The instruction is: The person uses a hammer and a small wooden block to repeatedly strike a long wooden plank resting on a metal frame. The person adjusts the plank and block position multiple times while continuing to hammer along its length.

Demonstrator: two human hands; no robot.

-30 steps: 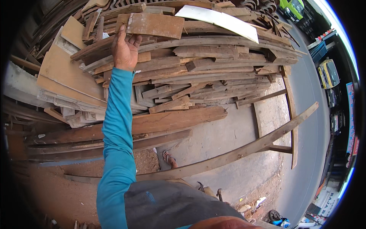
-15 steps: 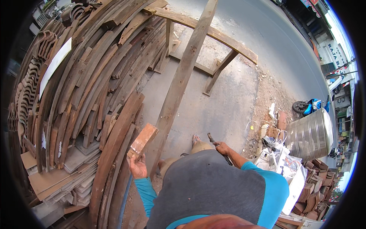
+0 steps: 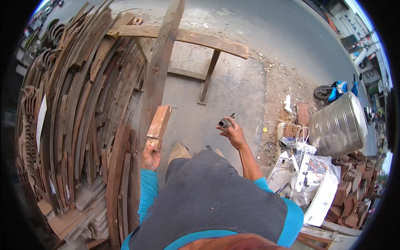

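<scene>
My left hand (image 3: 151, 156) is closed round the lower end of a short wooden block (image 3: 159, 123), worn and reddish brown. A thin nail-like tip sticks out by its upper right end. Behind the block, in the picture, runs a long wooden beam (image 3: 160, 62); whether they touch I cannot tell. My right hand (image 3: 234, 134) is closed on what looks like a hammer (image 3: 224, 123), its round dark metal face turned up toward me and a narrow point showing beyond. Its handle is mostly hidden.
Under the beam's far part stands a wooden trestle (image 3: 212, 44). Stacked old timber (image 3: 79, 112) fills the left side. To the right are a ribbed metal tank (image 3: 336, 125), white scrap (image 3: 310, 173), roof tiles (image 3: 352, 183) and a blue motorbike (image 3: 339, 89).
My right hand has risen and turned, bringing the hammer's round face into sight. The block in my left hand has tipped more upright. The view has swung, shifting the beam and trestle leftward.
</scene>
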